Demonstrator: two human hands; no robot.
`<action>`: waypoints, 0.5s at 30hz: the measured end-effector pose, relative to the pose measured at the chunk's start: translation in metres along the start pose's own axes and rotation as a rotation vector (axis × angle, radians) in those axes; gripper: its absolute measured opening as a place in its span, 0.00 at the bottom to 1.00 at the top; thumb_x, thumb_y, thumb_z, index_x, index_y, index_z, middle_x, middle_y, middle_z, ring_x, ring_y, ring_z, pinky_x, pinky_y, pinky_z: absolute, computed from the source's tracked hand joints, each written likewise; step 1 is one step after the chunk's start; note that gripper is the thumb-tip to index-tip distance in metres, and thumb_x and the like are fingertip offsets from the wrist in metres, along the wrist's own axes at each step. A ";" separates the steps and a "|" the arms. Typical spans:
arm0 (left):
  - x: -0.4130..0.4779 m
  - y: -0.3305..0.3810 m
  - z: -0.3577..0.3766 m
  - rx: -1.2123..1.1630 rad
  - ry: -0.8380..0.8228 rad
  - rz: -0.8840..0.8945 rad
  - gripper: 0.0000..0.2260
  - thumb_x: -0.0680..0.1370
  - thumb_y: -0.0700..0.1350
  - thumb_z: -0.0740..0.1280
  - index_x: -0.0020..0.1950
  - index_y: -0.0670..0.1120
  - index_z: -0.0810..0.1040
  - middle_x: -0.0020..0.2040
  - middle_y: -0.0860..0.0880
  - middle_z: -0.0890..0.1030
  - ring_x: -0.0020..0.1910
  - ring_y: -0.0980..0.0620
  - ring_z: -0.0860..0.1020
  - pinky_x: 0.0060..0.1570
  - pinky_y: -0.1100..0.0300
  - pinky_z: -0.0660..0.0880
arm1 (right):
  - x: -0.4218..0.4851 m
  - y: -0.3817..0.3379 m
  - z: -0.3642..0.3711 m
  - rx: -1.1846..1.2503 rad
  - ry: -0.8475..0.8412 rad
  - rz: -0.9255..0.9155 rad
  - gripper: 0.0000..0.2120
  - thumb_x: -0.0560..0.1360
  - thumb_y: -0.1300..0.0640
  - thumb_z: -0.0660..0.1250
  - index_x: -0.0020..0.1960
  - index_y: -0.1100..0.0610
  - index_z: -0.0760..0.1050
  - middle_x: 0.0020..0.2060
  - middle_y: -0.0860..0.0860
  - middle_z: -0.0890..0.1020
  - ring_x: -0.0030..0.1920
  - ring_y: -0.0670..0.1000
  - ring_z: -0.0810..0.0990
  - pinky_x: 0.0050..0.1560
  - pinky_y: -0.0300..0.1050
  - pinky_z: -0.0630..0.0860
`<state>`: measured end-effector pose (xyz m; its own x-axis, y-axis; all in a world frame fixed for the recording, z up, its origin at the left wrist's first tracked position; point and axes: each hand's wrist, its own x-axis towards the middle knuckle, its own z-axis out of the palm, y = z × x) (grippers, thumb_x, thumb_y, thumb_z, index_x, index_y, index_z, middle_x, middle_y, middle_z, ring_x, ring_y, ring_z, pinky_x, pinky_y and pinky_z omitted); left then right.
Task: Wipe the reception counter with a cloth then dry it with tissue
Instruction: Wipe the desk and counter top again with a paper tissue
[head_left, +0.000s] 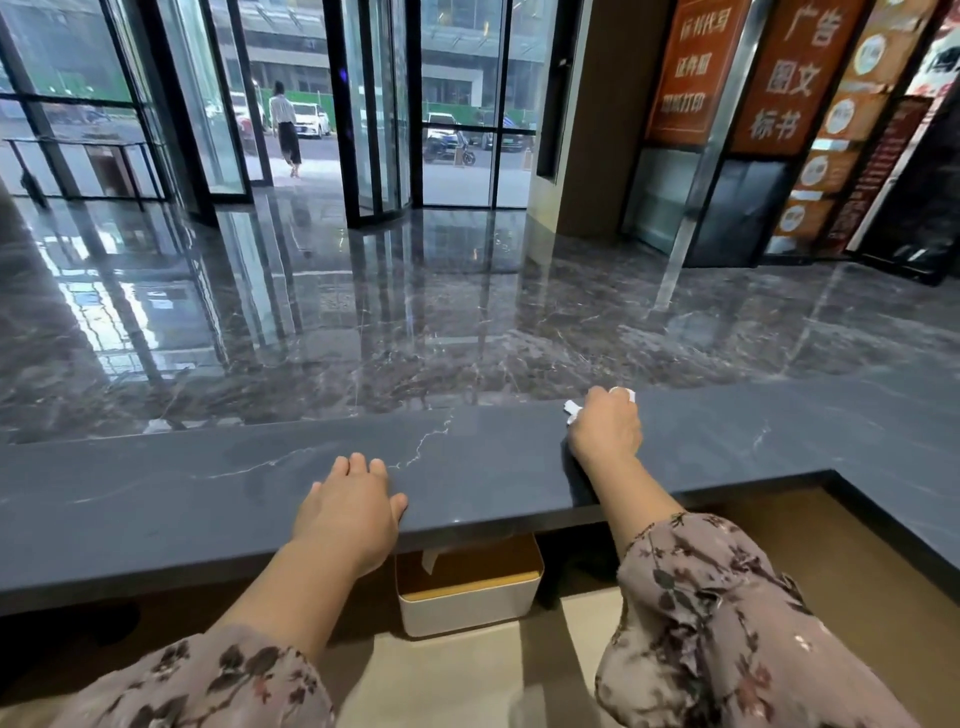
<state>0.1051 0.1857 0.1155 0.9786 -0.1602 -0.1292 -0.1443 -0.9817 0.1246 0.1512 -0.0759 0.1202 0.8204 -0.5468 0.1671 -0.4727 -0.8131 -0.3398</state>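
A left hand (348, 512) lies flat and relaxed, fingers pointing far, on the near edge of a dark stone counter (208, 499). The counter's long top runs left to right, then turns toward the near side at the right. Below it sits a white tissue box (467, 597). Further right, the right hand (605, 428) curls around a crumpled tissue (571, 410) at the counter's far edge; scraps poke out left, its long axis hidden. Beyond lie a glossy marble floor (415, 312), glass doors (374, 104) and red signs (696, 73).
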 end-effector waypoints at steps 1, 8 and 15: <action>0.000 0.000 0.000 -0.003 -0.001 -0.003 0.21 0.83 0.53 0.53 0.73 0.45 0.60 0.70 0.46 0.65 0.71 0.47 0.62 0.69 0.51 0.64 | -0.007 -0.011 0.003 0.009 -0.008 -0.004 0.14 0.78 0.60 0.63 0.63 0.61 0.72 0.62 0.58 0.71 0.61 0.60 0.72 0.57 0.51 0.72; -0.001 0.003 -0.003 -0.001 -0.011 -0.025 0.22 0.82 0.52 0.53 0.74 0.44 0.59 0.70 0.45 0.64 0.71 0.46 0.62 0.69 0.50 0.63 | -0.081 -0.102 0.024 0.070 -0.146 -0.520 0.09 0.78 0.60 0.60 0.55 0.62 0.74 0.57 0.59 0.74 0.57 0.60 0.73 0.53 0.52 0.72; -0.003 0.005 -0.004 -0.036 -0.034 -0.063 0.20 0.82 0.52 0.53 0.73 0.46 0.60 0.67 0.47 0.65 0.68 0.47 0.64 0.67 0.50 0.66 | -0.061 -0.044 0.005 0.072 -0.152 -0.574 0.09 0.80 0.56 0.59 0.45 0.60 0.70 0.52 0.59 0.73 0.52 0.63 0.75 0.41 0.48 0.65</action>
<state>0.1022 0.1821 0.1208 0.9800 -0.1022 -0.1708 -0.0767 -0.9857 0.1500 0.1230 -0.0058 0.1200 0.9775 0.0151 0.2102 0.0785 -0.9518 -0.2966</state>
